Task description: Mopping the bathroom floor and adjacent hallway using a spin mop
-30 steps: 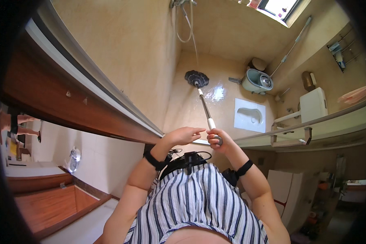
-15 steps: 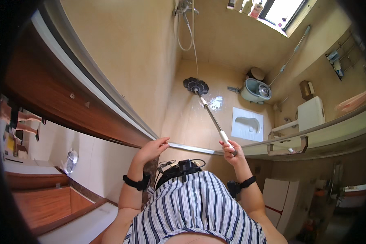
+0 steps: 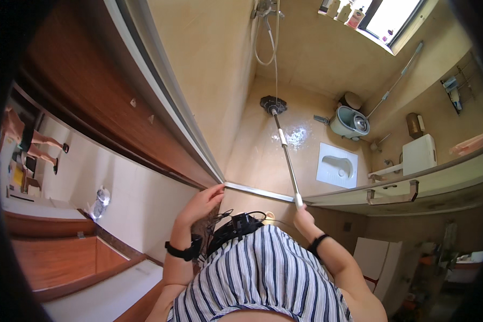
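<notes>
My right hand is wrapped round the white lower grip of a long-handled mop. The handle slopes away from me over the bathroom threshold. At its far end the dark mop head lies on the tiled floor, close to the left wall and a hanging shower hose. Nothing is in my left hand. Its fingers stretch out loosely beside the foot of the door frame; whether they touch it I cannot tell.
A squat toilet is set in the floor right of the mop. Behind it stand a grey-blue mop bucket and a second pole leaning on the wall. A metal threshold strip crosses the doorway. Wet glare shows on the floor.
My right hand has drawn nearer my body along with the mop handle, and its wrist has turned. The mop head looks flatter and smaller. The whole view has shifted a little.
</notes>
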Motion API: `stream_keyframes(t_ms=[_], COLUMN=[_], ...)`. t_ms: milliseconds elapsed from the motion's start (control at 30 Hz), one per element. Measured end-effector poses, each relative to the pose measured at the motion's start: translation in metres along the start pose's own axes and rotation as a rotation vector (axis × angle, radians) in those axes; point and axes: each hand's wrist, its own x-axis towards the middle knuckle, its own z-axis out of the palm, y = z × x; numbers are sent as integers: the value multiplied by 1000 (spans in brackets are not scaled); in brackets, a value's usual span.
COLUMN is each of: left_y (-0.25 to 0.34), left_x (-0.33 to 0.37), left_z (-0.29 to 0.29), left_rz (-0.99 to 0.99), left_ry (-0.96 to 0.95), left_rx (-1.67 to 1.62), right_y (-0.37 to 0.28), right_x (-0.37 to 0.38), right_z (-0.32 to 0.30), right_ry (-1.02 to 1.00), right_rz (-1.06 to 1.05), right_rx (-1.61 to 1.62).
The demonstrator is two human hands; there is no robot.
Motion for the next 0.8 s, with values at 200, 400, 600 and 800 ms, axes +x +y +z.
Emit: stream_keyframes(t_ms=[200,400,600,800], left_y=[-45,-19,2,-5], left_x=[11,70,94,78], left_z=[-31,-13,-8,-1], left_rz=[-201,94,199,117], left_ry=[-136,-235,-296,-342], left_rx=[131,184,248,93], right_y=[15,-31,-95,-60], right_x=[-53,31,-9,-59], right_z=[-25,-80,-237,-214], right_ry=[-73,-248,-912,-1033], right_rz=[236,45,-248,-196], right_rx=[674,1656,2877,2937])
